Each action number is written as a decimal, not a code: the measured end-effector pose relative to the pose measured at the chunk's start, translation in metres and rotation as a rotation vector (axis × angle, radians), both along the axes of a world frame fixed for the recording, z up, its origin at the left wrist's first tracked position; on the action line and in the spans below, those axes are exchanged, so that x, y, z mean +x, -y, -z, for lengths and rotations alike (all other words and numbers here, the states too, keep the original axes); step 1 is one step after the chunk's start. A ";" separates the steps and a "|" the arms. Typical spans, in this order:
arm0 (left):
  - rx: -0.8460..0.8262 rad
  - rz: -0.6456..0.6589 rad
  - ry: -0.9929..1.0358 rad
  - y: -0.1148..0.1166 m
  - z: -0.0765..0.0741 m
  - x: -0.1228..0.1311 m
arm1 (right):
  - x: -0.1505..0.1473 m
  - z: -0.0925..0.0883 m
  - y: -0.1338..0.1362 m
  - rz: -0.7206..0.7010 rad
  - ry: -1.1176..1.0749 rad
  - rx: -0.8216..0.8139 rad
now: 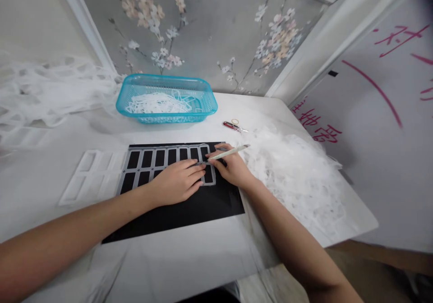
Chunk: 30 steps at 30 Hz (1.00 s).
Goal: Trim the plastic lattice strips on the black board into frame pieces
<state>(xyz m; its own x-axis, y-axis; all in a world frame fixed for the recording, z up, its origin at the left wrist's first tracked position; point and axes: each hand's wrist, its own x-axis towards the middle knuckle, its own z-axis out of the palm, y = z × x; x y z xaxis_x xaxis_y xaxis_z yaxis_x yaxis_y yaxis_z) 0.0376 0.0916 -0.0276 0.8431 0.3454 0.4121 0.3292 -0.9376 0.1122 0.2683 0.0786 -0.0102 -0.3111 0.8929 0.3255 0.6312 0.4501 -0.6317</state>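
My left hand lies flat, fingers stretched out, on a translucent sheet of rectangular frames. That sheet rests on a black mat, whose dark surface shows through its openings. Near the sheet's right end, my right hand pinches a pale pen-shaped tool. Its lower tip points down at the sheet close to my left fingertips; the exact kind of tip is too small to make out. The fingers of my left hand cover part of the lower row of openings.
Behind the mat stands a blue basket holding thin white loops. Red-handled thread snips lie to its right. Piles of white frame-like scraps spread on the right and far left. More translucent frame sheets lie left of the mat.
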 end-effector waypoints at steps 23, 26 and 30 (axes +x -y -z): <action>-0.349 -0.044 0.065 -0.011 -0.002 0.000 | 0.013 0.018 -0.017 0.277 0.139 0.317; -0.414 -0.067 0.084 -0.012 -0.001 0.000 | 0.037 0.007 -0.021 0.612 0.009 0.410; -0.450 -0.071 0.109 -0.014 -0.003 -0.001 | 0.064 -0.016 -0.009 0.872 -0.262 0.448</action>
<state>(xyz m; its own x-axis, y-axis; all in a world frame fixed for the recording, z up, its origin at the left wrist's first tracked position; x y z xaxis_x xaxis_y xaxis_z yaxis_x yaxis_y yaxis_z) 0.0369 0.1052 -0.0245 0.7709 0.5656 0.2930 0.3545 -0.7631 0.5405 0.3320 0.0878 0.0060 0.5203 0.5532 0.6506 0.7184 0.1283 -0.6836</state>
